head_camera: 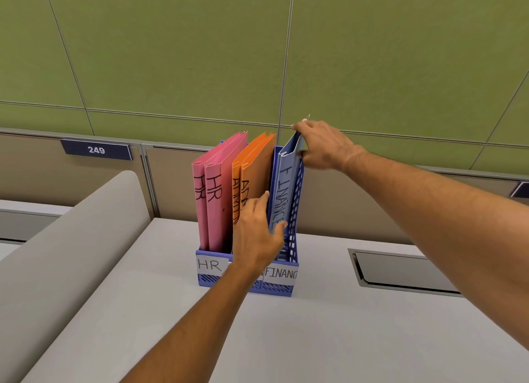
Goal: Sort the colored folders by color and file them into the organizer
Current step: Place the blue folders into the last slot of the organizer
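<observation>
Three slots in the blue perforated plastic organizer [293, 239]: two pink card folders [213, 202] marked HR on the left, two orange card folders [256, 176] in the middle, one pale blue card folder [282, 193] marked FINANCE on the right. Right hand [320, 147] pinches the blue folder's far top corner, likely to steer it down. Left hand [256, 236] grips its near spine edge, fingers also bracing the orange folders aside. Thin, flexible card; rigid lattice walls.

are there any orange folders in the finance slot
No, the two orange folders stand in the middle slot; the finance slot holds only a blue folder.
</observation>
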The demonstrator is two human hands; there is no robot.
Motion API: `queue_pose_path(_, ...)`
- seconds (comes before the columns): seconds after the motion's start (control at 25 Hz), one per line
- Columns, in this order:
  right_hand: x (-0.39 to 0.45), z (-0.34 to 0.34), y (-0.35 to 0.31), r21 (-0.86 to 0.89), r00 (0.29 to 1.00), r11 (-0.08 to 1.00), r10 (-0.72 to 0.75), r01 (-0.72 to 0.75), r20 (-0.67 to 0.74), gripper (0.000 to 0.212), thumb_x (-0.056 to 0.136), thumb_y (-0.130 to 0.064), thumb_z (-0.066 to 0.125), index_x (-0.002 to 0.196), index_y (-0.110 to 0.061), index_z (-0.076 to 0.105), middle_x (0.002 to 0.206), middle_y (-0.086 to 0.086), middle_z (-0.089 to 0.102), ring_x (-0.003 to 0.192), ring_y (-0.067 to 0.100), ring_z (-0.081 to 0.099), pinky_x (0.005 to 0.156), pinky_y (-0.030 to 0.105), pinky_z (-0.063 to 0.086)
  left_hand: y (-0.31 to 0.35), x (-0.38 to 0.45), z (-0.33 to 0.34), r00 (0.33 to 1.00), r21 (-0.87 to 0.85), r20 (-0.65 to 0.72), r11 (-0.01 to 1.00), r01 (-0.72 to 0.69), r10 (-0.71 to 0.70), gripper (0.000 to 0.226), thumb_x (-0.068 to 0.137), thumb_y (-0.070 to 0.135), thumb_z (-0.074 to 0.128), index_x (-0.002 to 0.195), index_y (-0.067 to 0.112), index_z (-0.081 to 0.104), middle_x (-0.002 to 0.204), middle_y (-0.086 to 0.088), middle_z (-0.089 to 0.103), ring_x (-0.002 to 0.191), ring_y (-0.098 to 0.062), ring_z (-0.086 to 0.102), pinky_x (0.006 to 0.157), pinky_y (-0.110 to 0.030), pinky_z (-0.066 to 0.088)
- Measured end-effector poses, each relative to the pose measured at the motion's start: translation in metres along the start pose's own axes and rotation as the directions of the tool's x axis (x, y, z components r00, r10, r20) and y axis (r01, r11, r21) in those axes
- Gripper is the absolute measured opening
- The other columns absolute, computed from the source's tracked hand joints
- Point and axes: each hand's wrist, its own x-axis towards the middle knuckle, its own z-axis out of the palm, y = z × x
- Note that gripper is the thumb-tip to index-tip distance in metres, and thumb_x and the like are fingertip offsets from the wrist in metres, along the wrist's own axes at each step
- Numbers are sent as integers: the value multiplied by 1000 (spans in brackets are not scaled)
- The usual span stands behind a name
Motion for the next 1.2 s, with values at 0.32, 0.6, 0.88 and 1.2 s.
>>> queue_pose_path(0.32, -18, 31, -8, 41, 988, 999, -36, 31, 149, 90, 74, -30, 63, 151, -15, 19, 156, 13, 25, 135, 28, 36, 105, 44, 41, 2, -3, -6, 989, 255, 121, 960, -113, 85, 103, 78, 53, 64, 152, 11, 7, 158, -9, 17, 143, -22, 20, 116, -39, 24)
queue_pose_path(0.6, -39, 35, -11, 71, 997, 997, -22, 17, 76, 98, 77, -41, 64, 153, -14, 8, 160, 14, 13, 145, 28, 19, 114, 45, 30, 0, -3, -13, 985, 304, 154, 945, -121, 77, 109, 77, 58, 60, 152, 11, -2, 161, -8, 3, 147, -21, 9, 117, -36, 17)
queue_pose_path(0.88, -89, 29, -15, 29, 998, 999, 40, -39, -44, 97, 81, -62, 52, 153, -14, 10, 160, 15, 10, 148, 28, 11, 120, 46, 15, 11, -13, -31, 982, 378, 174, 915, -140, 78, 109, 76, 66, 51, 152, 12, -5, 162, -8, -2, 148, -23, 2, 118, -38, 12)
queue_pose_path(1.2, -191, 23, -25, 76, 989, 987, 143, -141, -24, 94, 80, -67, 42, 153, -16, 13, 160, 15, 9, 148, 28, 9, 120, 48, 11, 45, -61, -56, 964, 435, 252, 880, -192, 86, 111, 76, 69, 46, 151, 10, -11, 160, -10, -12, 148, -25, -12, 121, -42, 3)
